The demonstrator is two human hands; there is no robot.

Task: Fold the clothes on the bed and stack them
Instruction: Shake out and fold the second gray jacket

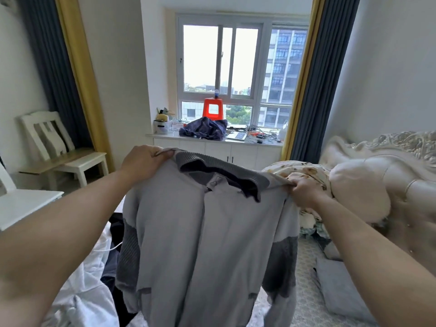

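Hands point(221, 178) gripping grey jacket point(207, 244) shoulders

Bright daylight through a sliding window point(238, 67), flanked by grey-and-yellow curtains point(70, 74). White chair point(61, 147) against the left wall; ornate cream headboard point(387, 166) at right; white cabinet point(219, 152) under the sill.

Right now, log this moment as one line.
stage: lifting | item: light grey knit jacket with darker ribbed collar | left hand: grips shoulder | right hand: grips shoulder | fold: not begun

Left hand point(144, 161), right hand point(306, 193) grip grey jacket point(207, 244) shoulders, hanging above bed point(306, 279).
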